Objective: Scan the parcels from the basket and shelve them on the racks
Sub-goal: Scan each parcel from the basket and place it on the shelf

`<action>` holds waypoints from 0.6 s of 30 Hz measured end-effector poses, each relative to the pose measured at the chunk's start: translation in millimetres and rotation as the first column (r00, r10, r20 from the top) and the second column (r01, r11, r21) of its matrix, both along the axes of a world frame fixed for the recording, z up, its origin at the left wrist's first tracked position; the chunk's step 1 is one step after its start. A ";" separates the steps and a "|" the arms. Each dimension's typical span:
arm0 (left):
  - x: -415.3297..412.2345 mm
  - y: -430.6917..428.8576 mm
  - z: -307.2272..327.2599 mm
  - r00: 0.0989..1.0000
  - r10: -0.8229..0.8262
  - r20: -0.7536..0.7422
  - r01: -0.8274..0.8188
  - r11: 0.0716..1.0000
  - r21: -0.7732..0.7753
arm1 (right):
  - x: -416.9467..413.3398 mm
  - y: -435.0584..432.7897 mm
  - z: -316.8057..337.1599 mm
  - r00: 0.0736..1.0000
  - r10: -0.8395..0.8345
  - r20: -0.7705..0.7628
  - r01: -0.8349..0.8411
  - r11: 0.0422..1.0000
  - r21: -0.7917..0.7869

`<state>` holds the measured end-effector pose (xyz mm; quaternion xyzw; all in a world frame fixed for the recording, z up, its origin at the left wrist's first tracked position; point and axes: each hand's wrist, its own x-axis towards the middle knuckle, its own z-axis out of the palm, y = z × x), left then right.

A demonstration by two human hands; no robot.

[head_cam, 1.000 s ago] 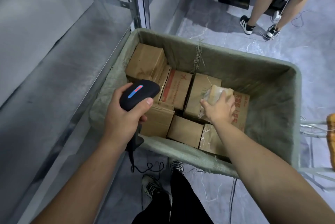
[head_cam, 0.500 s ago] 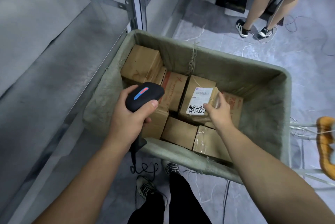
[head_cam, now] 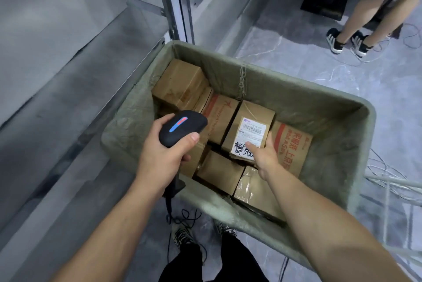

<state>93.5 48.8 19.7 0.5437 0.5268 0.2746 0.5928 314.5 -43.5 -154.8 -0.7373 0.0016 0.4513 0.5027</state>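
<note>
Gripping black plastic scanner (head_cam: 182,127) in left hand (head_cam: 159,158), fingers curled tight round handle, thumb on top beside lit blue-red strip. Holding labelled parcel (head_cam: 251,128) w/ right hand (head_cam: 266,158): thumb flat on white label, fingers round its right edge. Lying mid basket (head_cam: 296,99), atop other brown cardboard boxes (head_cam: 180,80), some taped. Rectangular, soft grey-green woven fabric walls. Grey metal rack (head_cam: 68,110) at left.

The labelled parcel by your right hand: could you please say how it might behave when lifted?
The labelled parcel looks like a stiff cardboard box, so it should probably keep its shape. Small beside the right hand, it is likely light. Flat faces suggest it won't roll.
</note>
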 end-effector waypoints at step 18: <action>-24.2 -56.5 37.0 0.981 0.172 0.092 -0.179 0.981 0.072 | -10.9 16.4 82.6 0.863 0.300 0.406 -0.397 0.900 0.181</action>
